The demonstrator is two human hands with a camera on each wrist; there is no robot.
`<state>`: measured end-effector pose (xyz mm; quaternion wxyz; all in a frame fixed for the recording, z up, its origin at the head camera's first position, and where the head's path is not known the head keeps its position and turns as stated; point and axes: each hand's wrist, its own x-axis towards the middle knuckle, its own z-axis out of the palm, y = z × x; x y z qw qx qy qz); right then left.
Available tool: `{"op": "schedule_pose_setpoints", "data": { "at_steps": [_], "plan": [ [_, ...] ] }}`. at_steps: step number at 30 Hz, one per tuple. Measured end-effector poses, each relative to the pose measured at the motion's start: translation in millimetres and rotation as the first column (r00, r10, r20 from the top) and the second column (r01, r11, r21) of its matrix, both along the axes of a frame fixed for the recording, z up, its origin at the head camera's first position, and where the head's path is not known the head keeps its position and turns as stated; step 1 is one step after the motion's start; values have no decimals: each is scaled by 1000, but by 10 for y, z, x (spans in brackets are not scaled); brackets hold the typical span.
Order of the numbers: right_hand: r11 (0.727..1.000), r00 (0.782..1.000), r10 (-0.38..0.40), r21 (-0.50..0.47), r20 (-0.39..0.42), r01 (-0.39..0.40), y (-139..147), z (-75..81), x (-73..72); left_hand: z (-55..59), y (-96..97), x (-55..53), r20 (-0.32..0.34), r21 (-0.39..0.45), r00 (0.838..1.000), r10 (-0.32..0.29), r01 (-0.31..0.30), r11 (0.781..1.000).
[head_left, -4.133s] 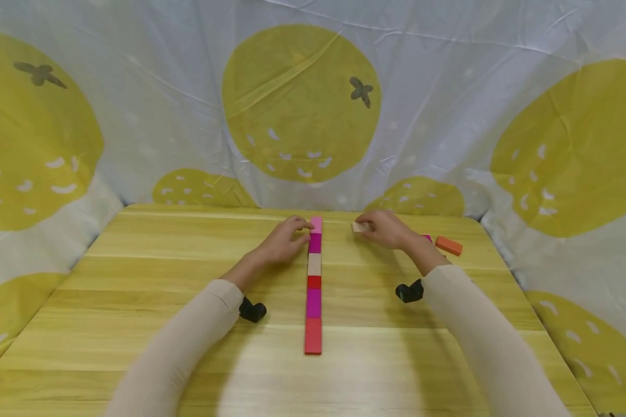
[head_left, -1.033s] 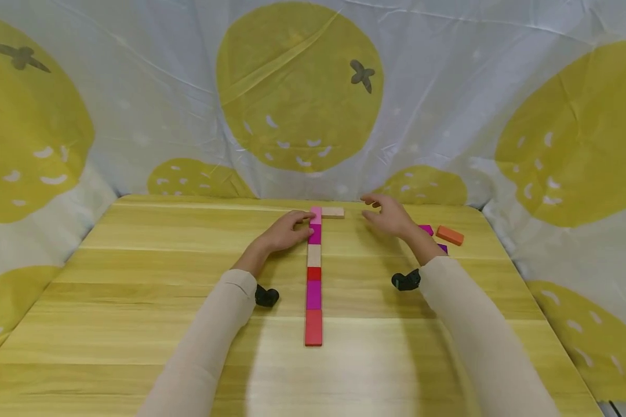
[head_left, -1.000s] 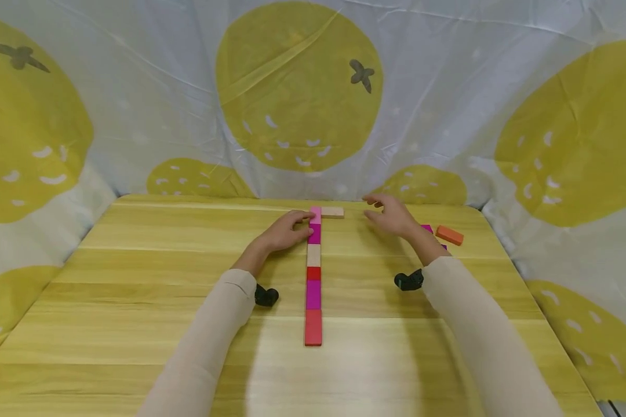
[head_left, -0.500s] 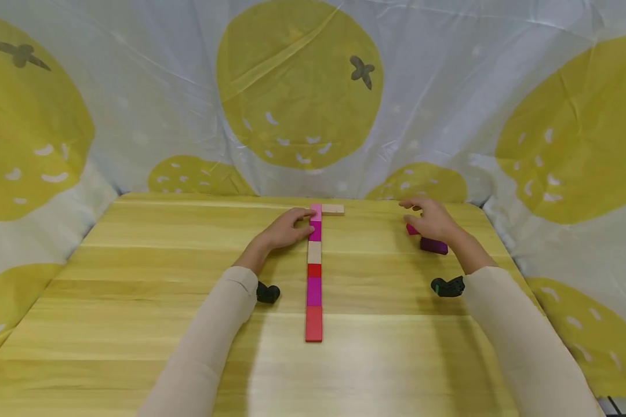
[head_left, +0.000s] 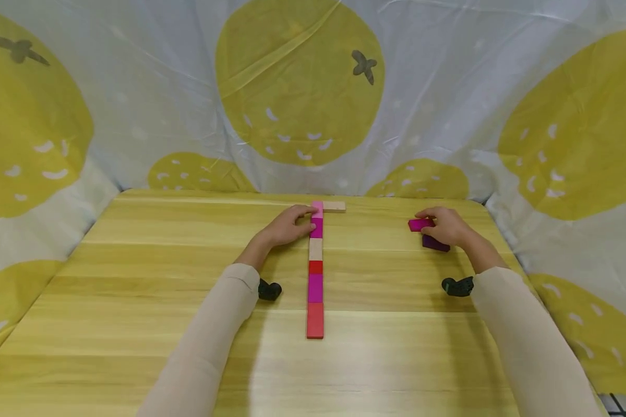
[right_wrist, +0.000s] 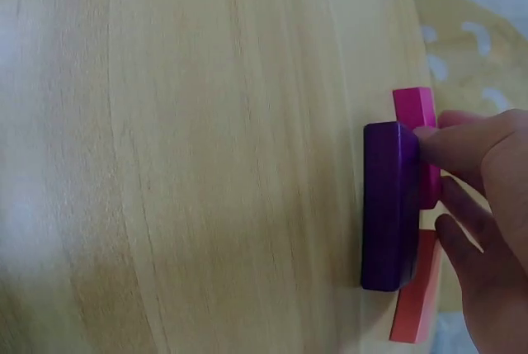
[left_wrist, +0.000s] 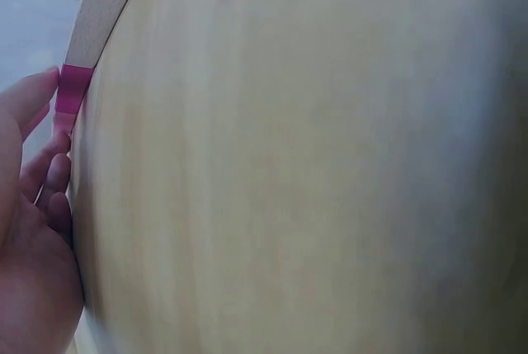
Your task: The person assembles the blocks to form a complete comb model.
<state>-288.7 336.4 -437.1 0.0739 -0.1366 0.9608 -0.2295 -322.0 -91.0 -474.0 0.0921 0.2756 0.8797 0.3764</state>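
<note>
Magenta block [head_left: 415, 225] sits toward the right side of the tabletop [head_left: 109, 301]; I observe it pinched by the right hand [head_left: 448, 226]. Purple block [right_wrist: 383, 205] lies just beside it, orange block [right_wrist: 416, 296] near the same hand. I read the left hand [head_left: 286, 227] as relaxed, touching the far end of the straight block row [head_left: 315, 288]. Plain wooden block [head_left: 335, 207] extends rightward from that end.

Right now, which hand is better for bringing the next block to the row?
Probably the right hand: it's around the loose magenta block. The left hand is away from it, touching the row.
</note>
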Motion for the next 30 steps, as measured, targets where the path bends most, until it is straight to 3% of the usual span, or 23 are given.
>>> {"op": "schedule_pose_setpoints", "data": {
  "at_steps": [7, 20, 30],
  "plan": [
    [998, 999, 25, 63, -25, -24, 49, -22, -73, 30, 2, -17, -11, 0, 1000, -2, 2, 1000],
    [1000, 998, 13, 19, -54, -12, -13, -24, -74, -16, -11, -7, -3, -11, 1000, 5, -6, 1000],
    [992, 983, 126, -7, -132, -128, -301, 66, -101, -14, -4, -2, -4, -14, 1000, 8, -8, 1000]
  ]
}}
